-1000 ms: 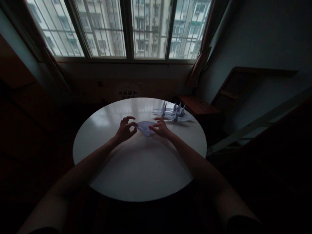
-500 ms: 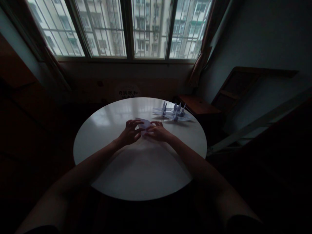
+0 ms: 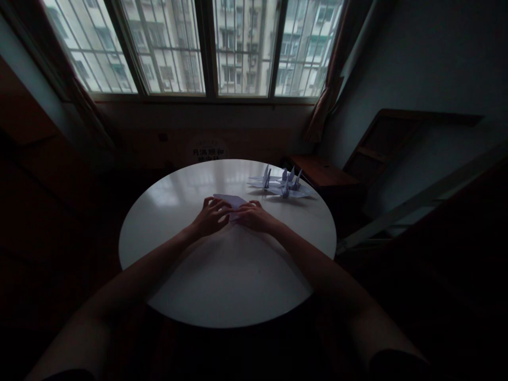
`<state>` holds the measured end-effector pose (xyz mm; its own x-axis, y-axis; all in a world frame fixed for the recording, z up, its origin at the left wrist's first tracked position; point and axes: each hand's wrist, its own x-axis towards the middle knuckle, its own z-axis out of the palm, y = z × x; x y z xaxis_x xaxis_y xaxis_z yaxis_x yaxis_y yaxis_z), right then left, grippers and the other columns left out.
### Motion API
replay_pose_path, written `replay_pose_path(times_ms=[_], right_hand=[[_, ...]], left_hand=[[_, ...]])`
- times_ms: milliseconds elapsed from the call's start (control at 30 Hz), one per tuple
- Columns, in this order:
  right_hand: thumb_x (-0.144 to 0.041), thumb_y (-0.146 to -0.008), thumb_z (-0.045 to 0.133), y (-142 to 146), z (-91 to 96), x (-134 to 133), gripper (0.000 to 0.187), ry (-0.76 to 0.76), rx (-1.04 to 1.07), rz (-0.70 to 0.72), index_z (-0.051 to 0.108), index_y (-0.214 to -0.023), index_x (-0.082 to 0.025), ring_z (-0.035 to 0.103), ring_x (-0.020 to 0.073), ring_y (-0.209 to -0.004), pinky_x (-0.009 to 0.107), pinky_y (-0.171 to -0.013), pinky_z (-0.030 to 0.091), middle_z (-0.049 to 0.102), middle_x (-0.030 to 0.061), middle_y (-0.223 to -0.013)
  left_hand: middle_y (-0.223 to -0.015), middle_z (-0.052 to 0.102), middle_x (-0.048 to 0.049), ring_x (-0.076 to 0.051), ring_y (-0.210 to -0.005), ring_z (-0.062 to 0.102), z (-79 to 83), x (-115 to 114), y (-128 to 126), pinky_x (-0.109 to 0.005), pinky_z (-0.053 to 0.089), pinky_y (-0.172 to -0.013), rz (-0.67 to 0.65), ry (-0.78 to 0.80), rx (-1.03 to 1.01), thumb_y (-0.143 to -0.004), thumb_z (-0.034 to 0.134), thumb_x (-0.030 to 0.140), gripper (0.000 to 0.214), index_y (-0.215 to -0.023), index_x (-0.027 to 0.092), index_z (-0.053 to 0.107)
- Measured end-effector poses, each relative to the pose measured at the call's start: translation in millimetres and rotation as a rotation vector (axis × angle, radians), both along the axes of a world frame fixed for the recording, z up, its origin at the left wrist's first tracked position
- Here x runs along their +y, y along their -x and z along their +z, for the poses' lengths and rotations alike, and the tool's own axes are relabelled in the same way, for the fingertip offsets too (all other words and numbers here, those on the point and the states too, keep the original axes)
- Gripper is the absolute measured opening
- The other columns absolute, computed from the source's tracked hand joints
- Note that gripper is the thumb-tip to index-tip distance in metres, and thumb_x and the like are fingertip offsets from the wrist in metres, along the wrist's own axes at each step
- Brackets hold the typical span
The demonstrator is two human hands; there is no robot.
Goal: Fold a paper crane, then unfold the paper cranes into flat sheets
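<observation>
A pale folded sheet of paper lies near the middle of the round white table, between my two hands. My left hand is on its left side, fingers curled over the edge and gripping it. From the right, my right hand presses its closed fingers on the paper's near part. Both hands partly cover the sheet, so its full outline is hidden. Several folded paper cranes stand together beyond my right hand.
Behind the table is a low wall with a round printed sign under a barred window. A reddish wooden chair stands at the right, and a pale slanted rail runs nearby.
The paper has shifted and turned a little, with its far corner now further left. My right fingers have closed down over its near part; the cranes have stayed put.
</observation>
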<state>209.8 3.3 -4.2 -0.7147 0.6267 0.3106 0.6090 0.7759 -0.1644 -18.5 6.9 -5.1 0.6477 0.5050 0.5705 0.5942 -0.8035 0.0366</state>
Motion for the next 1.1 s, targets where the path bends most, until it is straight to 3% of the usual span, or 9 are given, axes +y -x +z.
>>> replay_pose_path(times_ms=[133,233,533,767,1100], right_hand=[[-0.025,-0.095,0.050,-3.5,5.1,2.0,0.023,0.029,0.035,-0.065,0.070,-0.086,-0.019,0.058,0.0201,-0.101,0.035,-0.093,0.026,0.070,0.0075,-0.092],[-0.024,-0.094,0.050,-3.6,7.4,0.6,0.025,0.045,0.021,-0.117,0.068,-0.078,-0.017,0.057,0.0203,-0.094,0.032,-0.084,0.028,0.070,0.0077,-0.090],[-0.026,-0.094,0.051,-1.4,4.6,1.7,0.022,0.008,0.029,-0.152,0.071,-0.087,-0.019,0.056,0.0188,-0.083,0.031,-0.079,0.026,0.070,0.0072,-0.091],[-0.023,-0.093,0.051,-1.6,7.9,1.0,0.024,-0.001,0.029,-0.170,0.069,-0.077,-0.018,0.055,0.0189,-0.080,0.032,-0.078,0.024,0.070,0.0051,-0.081],[-0.021,-0.088,0.058,-3.1,6.5,3.4,0.017,0.049,0.085,-0.217,0.075,-0.091,-0.021,0.052,0.0242,-0.094,0.035,-0.084,0.026,0.073,0.0072,-0.089]], left_hand=[[-0.105,0.069,-0.0047,-0.023,-0.101,0.060,1.3,0.0,0.2,-0.048,0.026,-0.100,0.049,0.011,-0.031,-0.088,0.057,0.027,0.019,-0.102,0.027,0.070],[-0.101,0.070,-0.0048,-0.023,-0.095,0.061,0.6,1.4,0.3,-0.047,0.027,-0.098,0.074,0.032,-0.035,-0.089,0.057,0.031,0.020,-0.103,0.027,0.070],[-0.103,0.068,-0.0072,-0.023,-0.093,0.061,-5.7,4.3,0.8,-0.045,0.029,-0.097,0.094,0.074,0.006,-0.091,0.054,0.037,0.029,-0.114,0.026,0.067],[-0.093,0.073,-0.0063,-0.023,-0.086,0.063,-9.2,8.8,1.7,-0.043,0.033,-0.091,0.133,0.098,0.026,-0.093,0.049,0.035,0.029,-0.115,0.026,0.066],[-0.095,0.074,-0.0060,-0.023,-0.088,0.066,-11.0,10.1,1.2,-0.042,0.036,-0.088,0.204,0.157,-0.008,-0.091,0.051,0.029,0.023,-0.108,0.025,0.066]])
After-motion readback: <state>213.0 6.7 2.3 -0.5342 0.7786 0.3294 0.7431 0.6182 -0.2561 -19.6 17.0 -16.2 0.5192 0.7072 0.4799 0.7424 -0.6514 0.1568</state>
